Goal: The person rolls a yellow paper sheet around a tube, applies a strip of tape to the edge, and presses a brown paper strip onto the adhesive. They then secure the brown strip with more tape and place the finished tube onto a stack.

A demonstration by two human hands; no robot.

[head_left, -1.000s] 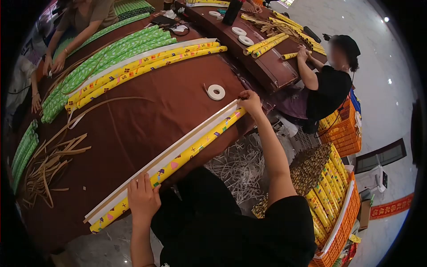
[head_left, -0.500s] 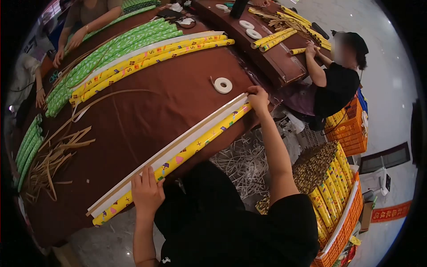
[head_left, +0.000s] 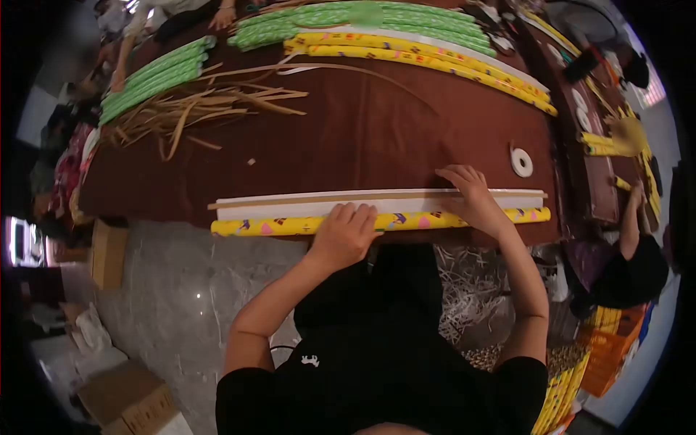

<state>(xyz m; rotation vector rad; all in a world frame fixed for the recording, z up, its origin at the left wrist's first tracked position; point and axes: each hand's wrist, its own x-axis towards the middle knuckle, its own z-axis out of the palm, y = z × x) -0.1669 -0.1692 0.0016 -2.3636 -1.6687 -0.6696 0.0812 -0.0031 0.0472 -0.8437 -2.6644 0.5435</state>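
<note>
A long yellow patterned roll [head_left: 283,226] lies along the table's near edge, with a white flap [head_left: 290,208] and a brown strip [head_left: 268,201] running along its far side. My left hand [head_left: 344,233] rests on the roll left of its middle, fingers bent over it; what they hold, if anything, is hidden. My right hand [head_left: 471,196] is over the flap right of the middle, its fingers apart and pointing up and left. A ring of white tape [head_left: 521,162] lies beyond the roll's right part.
Green rolls [head_left: 406,18] and yellow rolls [head_left: 435,61] lie at the far side. Loose brown strips [head_left: 181,112] are at the left. Another person [head_left: 631,254] works at the right. Cardboard boxes [head_left: 127,395] and white scraps [head_left: 464,290] are on the floor.
The view has swung left, and the roll now lies level across it. My right hand has left the roll's right end and moved inward. My left hand is nearer the roll's middle.
</note>
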